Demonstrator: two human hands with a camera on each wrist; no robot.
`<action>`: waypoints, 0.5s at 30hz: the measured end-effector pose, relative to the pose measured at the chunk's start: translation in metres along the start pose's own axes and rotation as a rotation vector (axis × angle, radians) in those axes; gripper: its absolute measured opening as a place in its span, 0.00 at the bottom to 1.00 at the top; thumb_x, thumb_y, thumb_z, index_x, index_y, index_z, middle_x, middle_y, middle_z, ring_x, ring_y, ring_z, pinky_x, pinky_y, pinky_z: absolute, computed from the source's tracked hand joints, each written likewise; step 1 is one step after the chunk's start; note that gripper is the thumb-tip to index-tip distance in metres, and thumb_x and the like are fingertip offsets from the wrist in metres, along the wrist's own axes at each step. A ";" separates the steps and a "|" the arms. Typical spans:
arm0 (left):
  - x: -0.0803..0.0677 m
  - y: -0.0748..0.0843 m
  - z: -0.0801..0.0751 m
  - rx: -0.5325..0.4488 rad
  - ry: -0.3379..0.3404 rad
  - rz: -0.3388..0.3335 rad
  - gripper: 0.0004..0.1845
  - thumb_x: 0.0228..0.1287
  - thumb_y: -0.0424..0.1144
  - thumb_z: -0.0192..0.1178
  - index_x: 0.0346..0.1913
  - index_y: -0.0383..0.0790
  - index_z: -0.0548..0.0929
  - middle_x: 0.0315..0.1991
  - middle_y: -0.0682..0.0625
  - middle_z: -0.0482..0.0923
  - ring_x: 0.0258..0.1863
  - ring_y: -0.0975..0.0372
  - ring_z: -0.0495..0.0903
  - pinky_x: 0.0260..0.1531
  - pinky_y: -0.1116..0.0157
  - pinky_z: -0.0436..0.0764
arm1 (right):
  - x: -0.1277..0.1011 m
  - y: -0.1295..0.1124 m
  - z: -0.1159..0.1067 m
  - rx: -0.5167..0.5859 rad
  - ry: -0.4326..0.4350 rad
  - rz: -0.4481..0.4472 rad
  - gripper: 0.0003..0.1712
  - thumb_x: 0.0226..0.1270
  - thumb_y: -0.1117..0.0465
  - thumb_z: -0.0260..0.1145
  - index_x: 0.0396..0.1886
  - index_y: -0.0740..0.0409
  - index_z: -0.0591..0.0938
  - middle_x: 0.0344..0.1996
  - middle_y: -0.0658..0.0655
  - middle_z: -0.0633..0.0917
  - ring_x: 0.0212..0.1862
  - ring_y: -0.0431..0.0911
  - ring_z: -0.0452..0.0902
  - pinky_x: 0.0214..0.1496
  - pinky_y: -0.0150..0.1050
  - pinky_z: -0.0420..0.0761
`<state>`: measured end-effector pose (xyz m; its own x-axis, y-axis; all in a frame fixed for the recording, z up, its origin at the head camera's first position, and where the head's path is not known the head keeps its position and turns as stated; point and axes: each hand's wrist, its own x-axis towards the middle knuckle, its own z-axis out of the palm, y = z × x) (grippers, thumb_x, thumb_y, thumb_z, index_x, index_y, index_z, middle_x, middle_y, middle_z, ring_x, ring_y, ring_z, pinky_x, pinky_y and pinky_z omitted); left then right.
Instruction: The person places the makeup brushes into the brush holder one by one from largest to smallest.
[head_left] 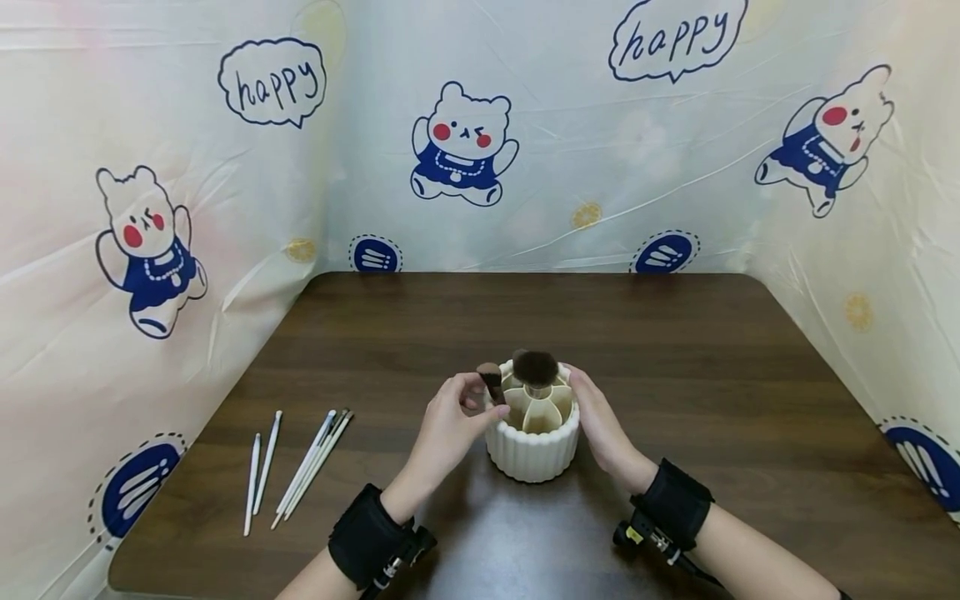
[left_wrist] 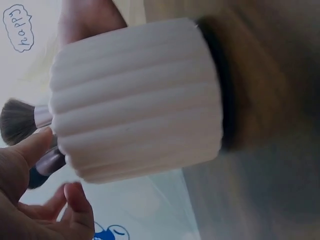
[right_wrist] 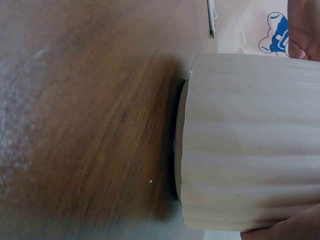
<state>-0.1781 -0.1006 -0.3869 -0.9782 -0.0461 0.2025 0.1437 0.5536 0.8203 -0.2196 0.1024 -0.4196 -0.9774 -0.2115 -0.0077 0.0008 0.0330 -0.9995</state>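
Observation:
A white ribbed makeup brush holder (head_left: 532, 446) with cream dividers stands upright on the table in front of me. One fluffy dark makeup brush (head_left: 535, 368) rises bristles-up from a rear compartment. A second, smaller makeup brush (head_left: 491, 382) leans at the left rim, its dark bristles also up. My left hand (head_left: 450, 417) is around this smaller brush, the thumb at the rim. In the left wrist view, the other fingertips (left_wrist: 75, 190) stand apart from the brush (left_wrist: 50, 162). My right hand (head_left: 603, 421) rests along the holder's right side, fingers extended to the rim.
Several slim white sticks (head_left: 307, 471) lie in a loose group on the brown wooden table (head_left: 420, 325), left of my left hand. A printed curtain (head_left: 555, 142) rises behind the table and along both sides. Each wrist wears a black strap (head_left: 672, 504) with a camera.

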 end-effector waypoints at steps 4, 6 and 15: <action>-0.010 -0.004 0.007 -0.075 0.033 -0.057 0.25 0.60 0.45 0.66 0.56 0.38 0.71 0.49 0.45 0.74 0.43 0.58 0.73 0.42 0.66 0.74 | -0.001 -0.001 -0.001 -0.018 -0.009 0.010 0.30 0.80 0.52 0.35 0.71 0.67 0.57 0.72 0.67 0.58 0.74 0.56 0.49 0.76 0.53 0.48; -0.015 -0.006 0.012 -0.121 0.037 -0.082 0.27 0.64 0.46 0.60 0.60 0.37 0.67 0.52 0.42 0.71 0.48 0.55 0.72 0.44 0.64 0.74 | -0.001 -0.002 -0.002 -0.020 -0.012 0.012 0.30 0.80 0.53 0.35 0.72 0.67 0.57 0.72 0.67 0.58 0.75 0.56 0.49 0.76 0.53 0.48; -0.033 -0.007 0.032 -0.200 -0.028 -0.108 0.30 0.72 0.47 0.49 0.67 0.33 0.57 0.61 0.36 0.62 0.64 0.47 0.65 0.58 0.50 0.72 | 0.000 -0.005 -0.003 -0.037 -0.023 0.057 0.32 0.80 0.51 0.36 0.72 0.69 0.54 0.74 0.68 0.54 0.76 0.59 0.43 0.77 0.56 0.44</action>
<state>-0.1521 -0.0765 -0.4169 -0.9929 -0.0710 0.0954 0.0624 0.3712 0.9265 -0.2199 0.1057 -0.4150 -0.9707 -0.2308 -0.0660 0.0483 0.0815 -0.9955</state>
